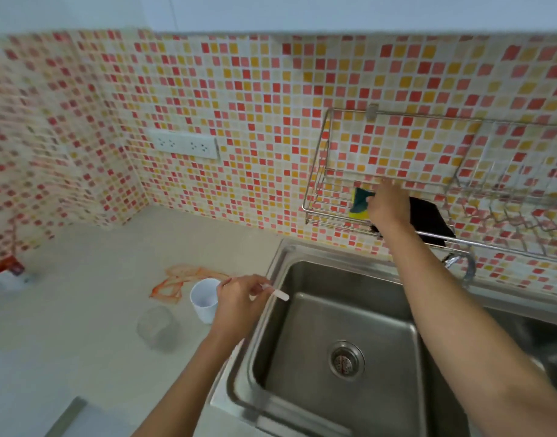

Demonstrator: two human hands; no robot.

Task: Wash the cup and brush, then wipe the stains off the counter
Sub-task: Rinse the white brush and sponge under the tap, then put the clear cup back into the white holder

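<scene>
A white cup (pixel 204 299) stands upright on the pale counter (pixel 91 310) just left of the steel sink (pixel 340 339). My left hand (pixel 239 299) is beside the cup and pinches a thin white brush handle (pixel 278 293) that points out over the sink's left rim. Orange-red stains (pixel 176 282) streak the counter behind the cup. My right hand (pixel 385 205) reaches up to the wire wall rack (pixel 321 197) and grips a yellow and green sponge (pixel 360 201) lying in it. The brush's bristle end is hidden by my left hand.
A clear plastic cup (pixel 158 326) sits on the counter in front of the white cup. A black cloth (pixel 428 220) lies in the rack to the right of the sponge. The tap (pixel 459 263) stands behind the sink. A red and white packet (pixel 6 274) lies at far left.
</scene>
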